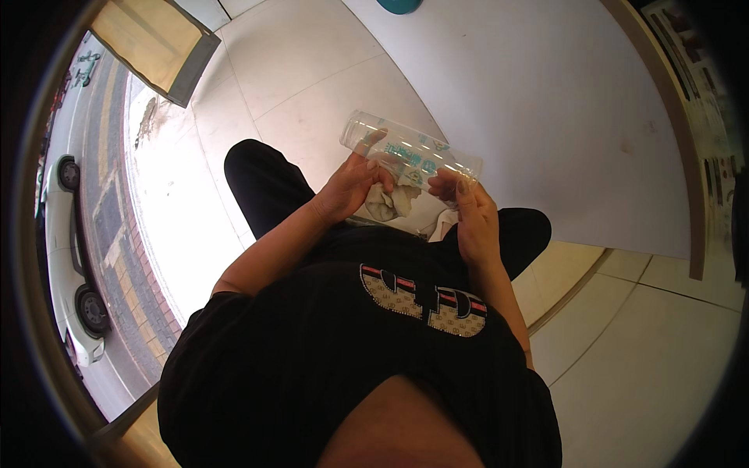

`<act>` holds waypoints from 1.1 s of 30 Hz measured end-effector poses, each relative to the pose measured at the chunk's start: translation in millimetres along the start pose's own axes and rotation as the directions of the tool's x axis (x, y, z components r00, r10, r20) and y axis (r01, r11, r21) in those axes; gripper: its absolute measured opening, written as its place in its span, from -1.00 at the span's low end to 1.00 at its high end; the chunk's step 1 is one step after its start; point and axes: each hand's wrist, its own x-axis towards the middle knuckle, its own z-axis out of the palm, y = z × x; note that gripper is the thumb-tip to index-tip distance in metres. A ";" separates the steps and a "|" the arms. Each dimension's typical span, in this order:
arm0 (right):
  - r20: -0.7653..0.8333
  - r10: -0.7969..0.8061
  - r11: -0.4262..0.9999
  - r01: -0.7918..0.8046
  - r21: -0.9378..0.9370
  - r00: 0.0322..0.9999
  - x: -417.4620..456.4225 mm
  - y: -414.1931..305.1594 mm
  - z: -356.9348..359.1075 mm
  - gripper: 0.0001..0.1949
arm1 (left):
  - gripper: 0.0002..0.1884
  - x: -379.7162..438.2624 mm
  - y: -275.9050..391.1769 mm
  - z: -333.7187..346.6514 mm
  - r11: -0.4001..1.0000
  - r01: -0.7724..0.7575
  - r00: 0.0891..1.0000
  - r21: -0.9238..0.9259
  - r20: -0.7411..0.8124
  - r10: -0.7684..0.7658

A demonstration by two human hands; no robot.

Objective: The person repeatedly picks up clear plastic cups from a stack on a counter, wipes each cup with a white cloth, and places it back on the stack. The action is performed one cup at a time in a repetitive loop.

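A clear plastic cylinder [421, 153], likely a drinking cup, lies on its side across both hands, tilted down to the right. Teal printing and drawings mark its wall. My left hand [356, 178] grips it near its left end, one finger stretched along the wall. Near the other end, my right hand [475, 207] has its thumb and fingers on the cylinder. A crumpled off-white cloth [389, 202] shows just below the cylinder, between the hands; whether the left fingers touch it I cannot tell. My black-clad knees are spread on either side.
A wide pale tabletop [544, 117] spreads to the right, with a teal object [400, 4] at its far edge. Light floor tiles [292, 64] lie ahead. At the upper left is a yellowish panel [149, 44] with a grey edge. Outside stands a white car [67, 251] beside paving.
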 end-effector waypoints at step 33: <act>-0.062 0.000 0.998 0.003 0.055 0.998 -0.2 7.2 -15.9 -0.63 | -0.25 -9.3 46.2 -13.6 0.965 -0.086 0.992 0.246 -0.067 0.106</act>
